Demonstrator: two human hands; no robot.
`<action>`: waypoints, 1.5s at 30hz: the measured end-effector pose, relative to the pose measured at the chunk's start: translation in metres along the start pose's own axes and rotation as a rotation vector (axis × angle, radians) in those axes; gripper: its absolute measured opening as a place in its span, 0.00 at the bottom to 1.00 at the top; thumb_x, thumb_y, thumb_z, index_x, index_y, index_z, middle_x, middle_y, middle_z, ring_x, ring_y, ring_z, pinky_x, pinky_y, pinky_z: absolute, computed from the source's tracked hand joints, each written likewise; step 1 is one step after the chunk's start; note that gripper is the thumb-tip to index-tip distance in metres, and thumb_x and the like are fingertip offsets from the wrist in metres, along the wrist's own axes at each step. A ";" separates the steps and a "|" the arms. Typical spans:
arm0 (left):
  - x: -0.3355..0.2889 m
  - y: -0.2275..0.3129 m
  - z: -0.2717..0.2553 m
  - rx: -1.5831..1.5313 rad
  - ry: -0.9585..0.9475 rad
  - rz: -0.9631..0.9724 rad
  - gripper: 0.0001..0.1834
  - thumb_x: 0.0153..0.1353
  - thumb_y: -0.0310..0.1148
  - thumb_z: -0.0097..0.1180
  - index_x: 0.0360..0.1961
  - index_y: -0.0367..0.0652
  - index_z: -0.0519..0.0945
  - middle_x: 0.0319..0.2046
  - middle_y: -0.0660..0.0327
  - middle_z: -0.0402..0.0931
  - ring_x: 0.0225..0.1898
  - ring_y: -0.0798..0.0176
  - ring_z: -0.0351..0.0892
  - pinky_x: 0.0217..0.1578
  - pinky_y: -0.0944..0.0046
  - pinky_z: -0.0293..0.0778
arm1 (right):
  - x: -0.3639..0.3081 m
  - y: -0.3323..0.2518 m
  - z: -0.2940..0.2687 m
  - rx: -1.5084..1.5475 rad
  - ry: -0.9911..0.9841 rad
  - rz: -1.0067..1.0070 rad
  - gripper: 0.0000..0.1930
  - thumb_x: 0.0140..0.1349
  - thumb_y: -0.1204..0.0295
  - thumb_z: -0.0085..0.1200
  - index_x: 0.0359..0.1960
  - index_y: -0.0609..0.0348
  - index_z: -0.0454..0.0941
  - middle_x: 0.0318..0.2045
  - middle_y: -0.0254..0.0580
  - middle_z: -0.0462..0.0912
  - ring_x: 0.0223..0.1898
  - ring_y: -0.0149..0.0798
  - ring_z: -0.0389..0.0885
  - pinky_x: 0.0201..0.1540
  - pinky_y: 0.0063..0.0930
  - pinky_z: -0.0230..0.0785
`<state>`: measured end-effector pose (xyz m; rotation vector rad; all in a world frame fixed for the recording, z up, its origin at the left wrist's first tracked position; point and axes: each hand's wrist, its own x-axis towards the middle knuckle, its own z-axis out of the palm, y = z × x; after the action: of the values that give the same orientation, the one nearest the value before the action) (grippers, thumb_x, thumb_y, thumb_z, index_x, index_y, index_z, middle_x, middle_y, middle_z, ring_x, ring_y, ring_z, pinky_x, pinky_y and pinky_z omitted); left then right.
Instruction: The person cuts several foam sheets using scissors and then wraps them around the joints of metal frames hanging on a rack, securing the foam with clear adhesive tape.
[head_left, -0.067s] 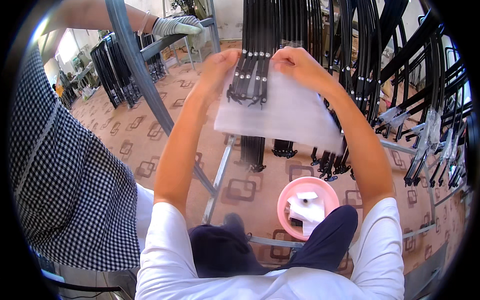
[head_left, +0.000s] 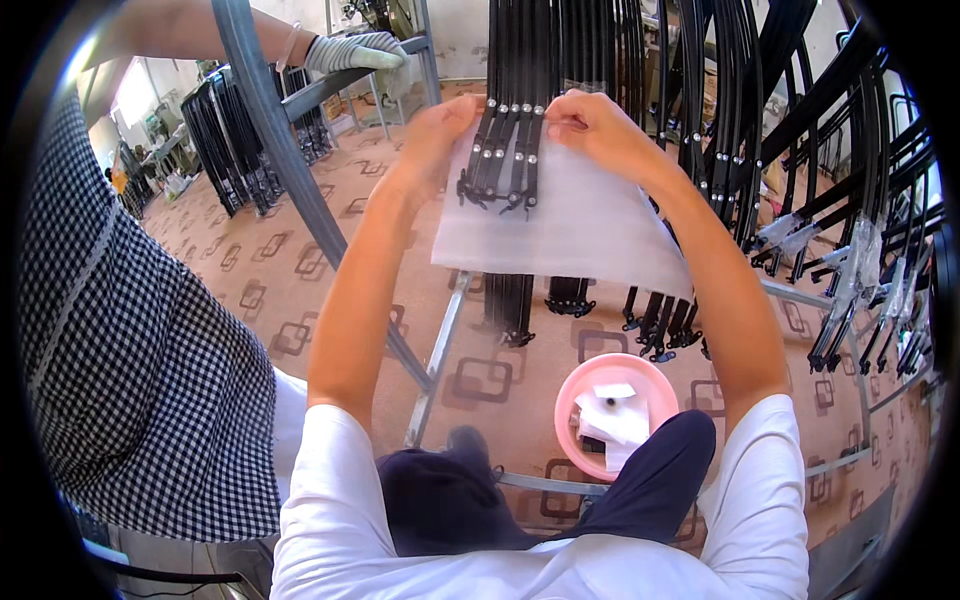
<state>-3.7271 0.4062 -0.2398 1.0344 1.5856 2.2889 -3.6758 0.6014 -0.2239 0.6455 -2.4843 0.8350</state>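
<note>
A white, see-through sheet [head_left: 570, 235] is stretched between my hands, behind the lower ends of a bunch of black straps [head_left: 510, 150]. These straps hang down in front of it, with silver studs and small dark end pieces. My left hand [head_left: 440, 128] pinches the sheet's upper left edge, just left of the straps. Close to their right side, my right hand [head_left: 590, 122] has thumb and fingers closed on the upper edge. More black strap ends [head_left: 510, 305] show below the sheet; the sheet hides their upper parts.
A pink basin [head_left: 570, 385] holding white paper pieces [head_left: 620, 420] stands by my knees. Metal rack bars [head_left: 290, 160] rise on the left, where a person's gloved hand [head_left: 355, 52] rests. Many black straps [head_left: 720, 110] hang on the right, some ends wrapped in clear plastic [head_left: 865, 255].
The sheet's lower right corner has lifted slightly, and the straps in front have shifted a touch to the right. Both hands stay on the sheet.
</note>
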 end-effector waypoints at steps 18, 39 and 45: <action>-0.021 0.017 0.000 -0.048 -0.158 -0.131 0.12 0.56 0.34 0.49 0.38 0.38 0.74 0.34 0.63 0.75 0.34 0.71 0.75 0.35 0.70 0.71 | -0.031 -0.059 -0.041 -0.298 -0.171 0.355 0.07 0.40 0.78 0.50 0.25 0.65 0.73 0.29 0.41 0.75 0.35 0.35 0.73 0.40 0.22 0.60; -0.059 0.027 -0.018 0.108 0.315 0.251 0.11 0.58 0.34 0.46 0.31 0.35 0.71 0.24 0.64 0.71 0.24 0.73 0.66 0.25 0.72 0.63 | -0.005 -0.083 0.048 0.127 0.699 0.417 0.09 0.55 0.71 0.43 0.35 0.64 0.67 0.24 0.52 0.76 0.29 0.51 0.76 0.32 0.40 0.66; -0.053 0.017 -0.023 0.172 0.394 0.284 0.10 0.57 0.32 0.46 0.30 0.33 0.71 0.23 0.63 0.71 0.24 0.73 0.67 0.26 0.72 0.63 | 0.004 -0.081 0.058 0.078 0.932 0.208 0.04 0.55 0.75 0.41 0.32 0.60 0.65 0.23 0.49 0.74 0.27 0.47 0.74 0.32 0.36 0.64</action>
<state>-3.6981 0.3554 -0.2529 0.9381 1.9180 2.7216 -3.6491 0.5052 -0.2274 -0.0239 -1.6757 1.0099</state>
